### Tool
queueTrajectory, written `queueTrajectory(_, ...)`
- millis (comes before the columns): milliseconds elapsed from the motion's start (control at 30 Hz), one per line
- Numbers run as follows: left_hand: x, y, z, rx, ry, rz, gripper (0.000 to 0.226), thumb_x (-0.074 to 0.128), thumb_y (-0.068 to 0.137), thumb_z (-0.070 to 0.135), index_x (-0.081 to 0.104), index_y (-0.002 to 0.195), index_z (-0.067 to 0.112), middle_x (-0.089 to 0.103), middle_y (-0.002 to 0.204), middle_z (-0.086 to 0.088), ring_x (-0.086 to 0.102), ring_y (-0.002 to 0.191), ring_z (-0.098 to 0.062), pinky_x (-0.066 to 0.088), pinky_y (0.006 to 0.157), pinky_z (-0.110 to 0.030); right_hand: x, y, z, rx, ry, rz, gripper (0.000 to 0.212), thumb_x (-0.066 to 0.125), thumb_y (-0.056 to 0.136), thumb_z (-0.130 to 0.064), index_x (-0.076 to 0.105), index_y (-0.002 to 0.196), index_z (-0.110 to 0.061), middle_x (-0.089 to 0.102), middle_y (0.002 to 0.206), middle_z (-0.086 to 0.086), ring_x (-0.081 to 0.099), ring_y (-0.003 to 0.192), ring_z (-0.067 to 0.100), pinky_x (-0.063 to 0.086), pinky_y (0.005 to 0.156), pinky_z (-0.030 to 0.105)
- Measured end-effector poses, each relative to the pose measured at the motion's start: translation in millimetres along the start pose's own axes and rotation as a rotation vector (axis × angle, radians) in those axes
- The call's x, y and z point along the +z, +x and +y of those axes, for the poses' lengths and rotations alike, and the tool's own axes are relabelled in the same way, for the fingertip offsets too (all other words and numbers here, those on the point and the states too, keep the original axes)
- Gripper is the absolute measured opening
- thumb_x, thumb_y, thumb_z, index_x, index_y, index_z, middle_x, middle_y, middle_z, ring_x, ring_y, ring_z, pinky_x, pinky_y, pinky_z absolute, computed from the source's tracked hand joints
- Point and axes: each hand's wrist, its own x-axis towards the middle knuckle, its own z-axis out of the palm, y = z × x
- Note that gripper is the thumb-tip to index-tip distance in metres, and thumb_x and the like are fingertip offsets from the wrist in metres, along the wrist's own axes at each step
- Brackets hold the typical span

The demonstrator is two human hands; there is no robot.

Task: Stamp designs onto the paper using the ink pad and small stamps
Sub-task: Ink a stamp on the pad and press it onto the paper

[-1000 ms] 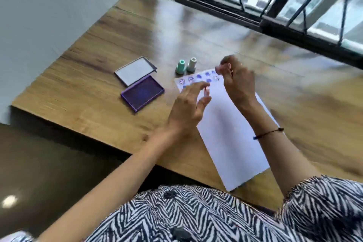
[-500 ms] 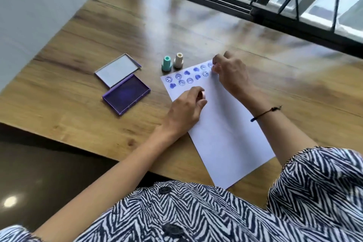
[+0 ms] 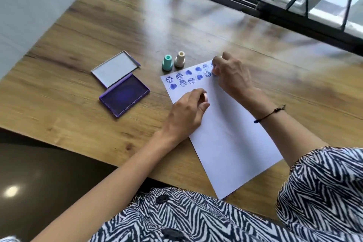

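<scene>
A white paper (image 3: 225, 133) lies slanted on the wooden table (image 3: 74, 116). Its far end carries two rows of blue prints (image 3: 191, 80), smiley rings and solid hearts. My left hand (image 3: 186, 112) rests on the paper's left edge, fingers curled round a small pink stamp (image 3: 205, 96). My right hand (image 3: 233, 76) is pressed down at the paper's far right corner beside the last prints, fingertips pinched on something small that they hide, apparently a stamp. The purple ink pad (image 3: 124, 95) lies open to the left.
The ink pad's grey lid (image 3: 115, 68) lies just behind the pad. A teal stamp (image 3: 167, 62) and a cream stamp (image 3: 180, 59) stand upright beyond the paper's far left corner. A black window frame (image 3: 255, 4) runs along the table's far edge. A wall stands at left.
My right hand has come down from the air onto the paper's far corner. My left hand has lowered onto the paper. The camera has tilted and moved closer.
</scene>
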Motion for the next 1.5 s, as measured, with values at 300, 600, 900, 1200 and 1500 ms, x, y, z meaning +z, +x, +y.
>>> queueTrajectory(300,2.1,1.0,-1.9,0.021,-0.008,-0.001,0.028,0.053,0.088,0.017,0.051,0.112,0.003,0.066,0.103,-0.012,0.06,0.095,-0.03,0.048,0.081,-0.041,4.4,0.0,1.3,-0.025,0.004,0.052,0.014,0.045,0.085,-0.005,0.056,0.092,-0.001,0.055,0.094,0.024,0.053,0.082,0.038,0.031,0.054,0.034)
queueTrajectory(600,2.2,0.2,-2.9,0.05,0.033,0.012,0.026,0.053,0.087,0.018,0.052,0.109,0.004,0.068,0.1,-0.011,0.062,0.092,-0.029,0.042,0.076,-0.031,1.5,-1.9,-5.0,0.02,0.036,0.027,0.017,0.043,0.084,-0.003,0.057,0.094,-0.005,0.056,0.097,0.023,0.055,0.083,0.037,0.03,0.057,0.033)
queueTrajectory(900,-1.0,-0.4,-0.3,0.034,0.049,-0.009,0.028,0.053,0.088,0.02,0.05,0.112,0.006,0.067,0.102,-0.015,0.062,0.092,-0.03,0.047,0.075,-0.036,-35.8,-17.9,12.5,0.391,0.64,0.24,0.014,0.053,0.076,-0.008,0.064,0.084,-0.008,0.072,0.08,0.009,0.065,0.08,0.023,0.049,0.072,0.03)
queueTrajectory(1200,-6.0,-0.7,5.0,-0.021,-0.091,0.032,0.025,0.054,0.088,0.015,0.052,0.109,0.003,0.068,0.107,-0.014,0.063,0.1,-0.026,0.047,0.085,-0.032,-41.3,-32.4,-3.8,0.371,0.708,0.205,0.008,0.059,0.077,-0.012,0.064,0.082,-0.009,0.052,0.053,-0.016,0.044,0.051,-0.002,0.034,0.051,0.012)
queueTrajectory(1500,-68.2,-26.7,-14.3,-0.34,-0.474,0.547,0.019,0.05,0.085,0.034,0.056,0.099,0.024,0.066,0.095,-0.001,0.061,0.088,-0.01,0.05,0.086,-0.031,-24.7,-62.3,-96.6,-0.083,0.603,0.001,0.014,0.056,0.082,-0.004,0.068,0.087,-0.009,0.063,0.083,0.014,0.05,0.07,0.02,0.04,0.066,0.028)
